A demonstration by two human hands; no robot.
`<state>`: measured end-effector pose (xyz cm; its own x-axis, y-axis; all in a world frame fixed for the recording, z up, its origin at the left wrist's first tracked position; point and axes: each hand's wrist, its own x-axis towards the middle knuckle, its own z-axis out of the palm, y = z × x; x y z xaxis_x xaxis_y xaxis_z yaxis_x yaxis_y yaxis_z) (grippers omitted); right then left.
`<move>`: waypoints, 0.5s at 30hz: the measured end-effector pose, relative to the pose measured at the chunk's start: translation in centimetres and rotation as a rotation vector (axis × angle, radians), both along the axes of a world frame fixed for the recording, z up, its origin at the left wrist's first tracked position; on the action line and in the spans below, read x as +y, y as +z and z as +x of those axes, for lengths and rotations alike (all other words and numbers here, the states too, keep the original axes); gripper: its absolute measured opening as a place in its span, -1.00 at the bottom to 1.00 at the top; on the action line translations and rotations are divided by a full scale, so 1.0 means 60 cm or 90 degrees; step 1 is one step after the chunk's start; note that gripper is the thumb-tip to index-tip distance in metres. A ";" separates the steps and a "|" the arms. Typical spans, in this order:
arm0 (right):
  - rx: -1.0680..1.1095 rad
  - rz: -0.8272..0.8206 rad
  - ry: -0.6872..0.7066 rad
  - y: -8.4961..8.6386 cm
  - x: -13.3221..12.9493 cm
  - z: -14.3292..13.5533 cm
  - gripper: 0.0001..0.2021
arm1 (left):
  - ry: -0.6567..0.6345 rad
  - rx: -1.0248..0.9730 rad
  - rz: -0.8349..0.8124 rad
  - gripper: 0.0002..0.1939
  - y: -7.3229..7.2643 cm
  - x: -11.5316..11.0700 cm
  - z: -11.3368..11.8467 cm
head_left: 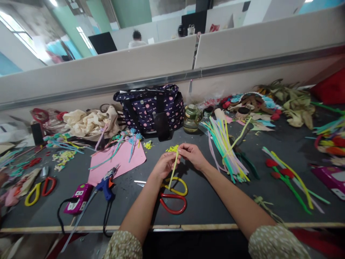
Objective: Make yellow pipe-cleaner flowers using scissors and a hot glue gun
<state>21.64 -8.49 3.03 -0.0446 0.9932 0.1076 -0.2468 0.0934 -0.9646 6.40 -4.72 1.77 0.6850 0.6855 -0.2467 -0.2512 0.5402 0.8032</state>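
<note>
Between my two hands is a yellow-green pipe cleaner, its lower end hanging over the scissors' handles. My left hand has its fingers closed around the upper part of it. The fingertips of my right hand pinch near its top end. Just below lie scissors with one yellow and one red handle, their blades pointing left and partly covered by my left forearm. A small pile of yellow clippings sits right behind my hands.
A bundle of coloured pipe cleaners lies to the right, with red pipe-cleaner flowers beyond. On the left are a glue gun, a purple power strip and a pink sheet. A dotted bag, phone and jar stand behind.
</note>
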 end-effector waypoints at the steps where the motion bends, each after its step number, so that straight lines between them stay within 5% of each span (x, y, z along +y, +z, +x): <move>1: 0.001 0.003 0.008 0.000 -0.001 0.001 -0.75 | -0.010 -0.012 -0.006 -0.73 -0.001 0.000 -0.001; 8: -0.016 0.020 0.045 0.006 -0.003 0.003 -0.74 | -0.022 -0.023 -0.006 -0.72 -0.005 -0.001 -0.006; 15: -0.005 -0.011 -0.015 -0.004 0.002 0.000 -0.72 | 0.128 0.059 0.089 -0.72 0.008 -0.005 0.001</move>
